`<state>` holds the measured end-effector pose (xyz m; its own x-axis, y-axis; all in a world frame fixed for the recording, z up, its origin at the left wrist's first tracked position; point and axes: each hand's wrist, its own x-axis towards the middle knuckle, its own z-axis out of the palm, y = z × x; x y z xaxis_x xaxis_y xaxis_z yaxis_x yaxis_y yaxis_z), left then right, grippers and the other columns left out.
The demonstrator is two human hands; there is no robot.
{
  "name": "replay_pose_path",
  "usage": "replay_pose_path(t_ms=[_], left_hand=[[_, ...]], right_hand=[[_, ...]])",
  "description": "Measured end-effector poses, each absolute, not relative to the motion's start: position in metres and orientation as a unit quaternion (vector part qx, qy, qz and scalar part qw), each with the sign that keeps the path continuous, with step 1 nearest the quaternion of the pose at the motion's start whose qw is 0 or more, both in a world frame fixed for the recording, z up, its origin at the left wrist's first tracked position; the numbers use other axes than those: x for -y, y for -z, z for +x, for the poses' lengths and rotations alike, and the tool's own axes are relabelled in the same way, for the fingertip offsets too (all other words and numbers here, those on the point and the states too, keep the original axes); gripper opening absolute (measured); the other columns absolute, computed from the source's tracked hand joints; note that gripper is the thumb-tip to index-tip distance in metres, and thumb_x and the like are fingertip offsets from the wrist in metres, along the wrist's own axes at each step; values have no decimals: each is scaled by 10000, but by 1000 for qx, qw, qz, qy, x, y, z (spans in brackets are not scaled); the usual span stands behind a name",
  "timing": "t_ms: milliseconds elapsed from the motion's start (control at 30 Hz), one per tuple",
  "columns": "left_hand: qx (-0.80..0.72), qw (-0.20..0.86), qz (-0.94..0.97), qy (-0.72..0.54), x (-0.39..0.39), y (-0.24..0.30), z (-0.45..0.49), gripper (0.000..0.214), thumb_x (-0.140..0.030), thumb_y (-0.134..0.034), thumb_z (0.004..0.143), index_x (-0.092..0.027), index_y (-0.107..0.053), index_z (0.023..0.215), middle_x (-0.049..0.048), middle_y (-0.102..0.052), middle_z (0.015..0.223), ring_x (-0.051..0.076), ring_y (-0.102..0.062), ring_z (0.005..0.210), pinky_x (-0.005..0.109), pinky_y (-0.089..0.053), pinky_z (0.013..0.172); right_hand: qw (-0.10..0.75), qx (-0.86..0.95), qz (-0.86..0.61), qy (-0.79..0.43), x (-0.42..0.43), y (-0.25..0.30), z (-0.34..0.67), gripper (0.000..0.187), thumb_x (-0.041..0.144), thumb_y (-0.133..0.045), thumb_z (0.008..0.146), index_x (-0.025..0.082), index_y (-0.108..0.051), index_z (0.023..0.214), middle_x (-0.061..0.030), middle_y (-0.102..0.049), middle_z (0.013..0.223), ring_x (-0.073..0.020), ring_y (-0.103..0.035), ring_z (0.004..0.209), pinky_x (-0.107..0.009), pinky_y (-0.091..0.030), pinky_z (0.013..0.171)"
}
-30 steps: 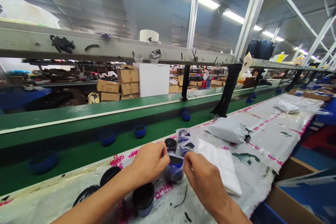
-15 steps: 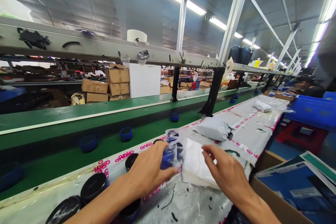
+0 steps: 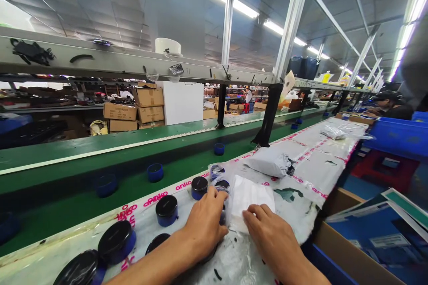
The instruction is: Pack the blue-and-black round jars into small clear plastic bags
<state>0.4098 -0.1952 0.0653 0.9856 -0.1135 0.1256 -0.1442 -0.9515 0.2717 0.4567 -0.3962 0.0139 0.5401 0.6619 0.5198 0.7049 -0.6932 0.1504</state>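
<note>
My left hand [image 3: 209, 218] is closed, its fingers curled over a round blue device [image 3: 223, 209] in clear plastic, like a small speaker; the hand hides most of it. A flat stack of thin white bags [image 3: 250, 193] lies just right of it. On the stack's near edge, my right hand [image 3: 269, 229] has its fingers bent and pressed together; its thumb is hidden. Beyond my left fingers are two more plastic-wrapped devices [image 3: 217, 172]. Several unwrapped black-topped blue devices [image 3: 166, 210] stand on the covered bench [image 3: 190, 271] to the left.
A green conveyor [image 3: 133, 187] runs behind the bench, carrying several blue devices [image 3: 155, 172]. A white packet [image 3: 267, 161] lies farther along. At the right are an open carton [image 3: 347, 249] and a blue crate [image 3: 397, 140]. A co-worker [image 3: 389, 104] sits at the far right.
My right hand has come down and left onto the white stack. My left hand has turned its fingers inward over the wrapped device, and more devices behind it show.
</note>
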Motion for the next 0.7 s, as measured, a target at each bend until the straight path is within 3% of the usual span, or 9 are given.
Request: replay_pose_path(t_ms=[100,267,367,500,600,700], left_hand=[[108,96,988,-50,202,-70,404,529,-76,-700,767,-213,-537,1252,88,-569,1262,295,-595,1091,423,-541,881],[178,54,981,-52,210,-86,399,299,6,-447,888,-131,-602,1104,162,-614,1168,358,-560,1110,550,-481,903],[200,94,974,-48,203,-90,404,317,10,-564,819,-154,-604,1088,128,-631,1165,338,-572,1097,535,-465,927],[185,205,958,-76,190,-88,415,619,-96,-763,751,-238,-492,1289,63,-549,1345,242,-547,1197,382,-478,1003],[185,279,938,-88,185,-83,418,678,-123,-815,717,-253,-493,1300,46,-498,1405,207,-499,1278,309,-430,1084],[179,337,921,-76,183,-77,413,650,-131,-828,711,-262,-540,1278,40,-510,1408,222,-492,1297,336,-394,1123]], right_hand=[[73,391,-876,272,400,-12,457,200,26,-583,874,211,-654,906,-50,-690,899,-236,-647,800,-332,-502,654],[249,338,-876,236,407,-8,461,161,142,-515,936,226,-651,916,-38,-693,891,-215,-664,812,-317,-485,685],[363,274,-879,142,410,-14,465,127,250,-553,923,240,-672,878,-13,-704,839,-198,-653,739,-302,-475,661],[478,211,-852,23,416,-27,467,263,461,-570,912,240,-706,866,3,-714,818,-180,-620,688,-282,-456,643],[522,182,-833,-5,419,-33,469,376,558,-550,892,216,-703,857,-10,-704,818,-193,-609,737,-285,-440,656],[543,151,-826,-8,420,-33,470,410,580,-554,854,196,-698,839,-18,-685,779,-197,-579,720,-299,-422,649]])
